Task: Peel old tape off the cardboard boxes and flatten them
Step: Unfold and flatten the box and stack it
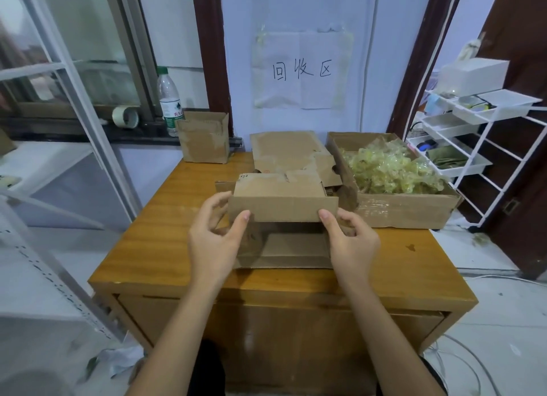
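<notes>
A small brown cardboard box (281,200) stands in the middle of the wooden table (165,242), its near flap raised and its open side facing me. My left hand (214,242) pinches the flap's lower left corner, thumb on the front. My right hand (350,239) pinches the lower right corner the same way. Behind it lies a stack of flattened cardboard (290,153). An open small box (204,141) with tape marks stands at the table's back left.
A wide cardboard box (399,209) at the right holds a heap of crumpled yellowish tape (390,170). A white wire rack (473,147) stands right of the table. A water bottle (169,99) and a tape roll (125,117) sit on the window ledge.
</notes>
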`<state>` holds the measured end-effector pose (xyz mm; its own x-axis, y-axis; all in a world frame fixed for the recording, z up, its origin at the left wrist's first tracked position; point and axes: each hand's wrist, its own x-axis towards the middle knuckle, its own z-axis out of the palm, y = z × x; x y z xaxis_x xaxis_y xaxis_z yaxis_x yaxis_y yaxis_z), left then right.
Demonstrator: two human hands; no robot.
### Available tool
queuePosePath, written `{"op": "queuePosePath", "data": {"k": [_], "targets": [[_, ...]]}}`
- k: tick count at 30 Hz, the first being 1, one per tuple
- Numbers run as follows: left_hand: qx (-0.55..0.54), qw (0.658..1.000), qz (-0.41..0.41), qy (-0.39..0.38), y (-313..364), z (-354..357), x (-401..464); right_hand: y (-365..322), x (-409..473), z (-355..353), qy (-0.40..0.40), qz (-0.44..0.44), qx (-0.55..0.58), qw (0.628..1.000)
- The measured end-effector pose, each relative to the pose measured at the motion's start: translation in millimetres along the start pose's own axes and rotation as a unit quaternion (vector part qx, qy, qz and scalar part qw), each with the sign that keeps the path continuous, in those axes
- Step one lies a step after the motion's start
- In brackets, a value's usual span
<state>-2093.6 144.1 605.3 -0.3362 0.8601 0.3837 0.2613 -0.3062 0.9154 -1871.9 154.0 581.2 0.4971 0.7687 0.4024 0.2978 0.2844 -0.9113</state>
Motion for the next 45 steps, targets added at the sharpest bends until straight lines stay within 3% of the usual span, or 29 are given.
{"op": "queuePosePath", "data": {"k": [7, 12, 15, 18, 23, 29, 32, 35, 37, 39, 43, 45], "targets": [[0.062, 0.990, -0.116, -0.049, -43.6, 15.2, -4.5, -3.8, 3.6, 4.5, -0.006, -0.010, -0.031, 0.999], [0.198, 0.976, -0.070, 0.055, -40.3, 31.5, 3.4, -2.7, 2.7, 1.7, -0.013, -0.012, -0.039, 0.999], [0.215, 0.974, -0.050, 0.054, -38.5, 29.3, 0.1, -2.1, 4.5, -1.7, -0.017, -0.018, -0.048, 0.999], [0.169, 0.983, -0.065, 0.011, -43.9, 19.4, -2.7, -0.5, 6.5, -2.1, -0.022, -0.024, -0.053, 0.998], [0.051, 0.982, -0.128, -0.132, -42.7, -11.5, 2.5, -2.1, 6.2, -2.9, -0.023, -0.015, -0.043, 0.999], [0.043, 0.950, -0.156, -0.266, -41.3, -42.1, 20.8, -2.1, 5.4, -9.3, -0.038, -0.005, -0.043, 0.998], [-0.092, 0.910, -0.197, -0.354, -41.3, -56.4, 29.6, 0.3, 6.8, -14.3, -0.044, 0.027, -0.018, 0.998], [-0.182, 0.899, -0.276, -0.287, -36.5, -56.1, 33.4, 4.2, 11.5, -22.4, -0.033, 0.063, 0.030, 0.997], [-0.155, 0.904, -0.333, -0.218, -31.0, -45.8, 36.4, 6.6, 13.4, -27.5, -0.028, 0.079, 0.059, 0.995], [-0.085, 0.907, -0.362, -0.197, -19.9, -33.4, 37.3, 5.5, 13.0, -30.1, -0.033, 0.089, 0.077, 0.992], [0.097, 0.918, -0.316, -0.219, -10.7, -12.4, 38.8, 4.3, 8.8, -31.5, -0.053, 0.116, 0.104, 0.986], [0.136, 0.921, -0.294, -0.218, -12.4, -5.5, 39.4, 7.9, 7.2, -35.2, -0.060, 0.138, 0.128, 0.980]]}}
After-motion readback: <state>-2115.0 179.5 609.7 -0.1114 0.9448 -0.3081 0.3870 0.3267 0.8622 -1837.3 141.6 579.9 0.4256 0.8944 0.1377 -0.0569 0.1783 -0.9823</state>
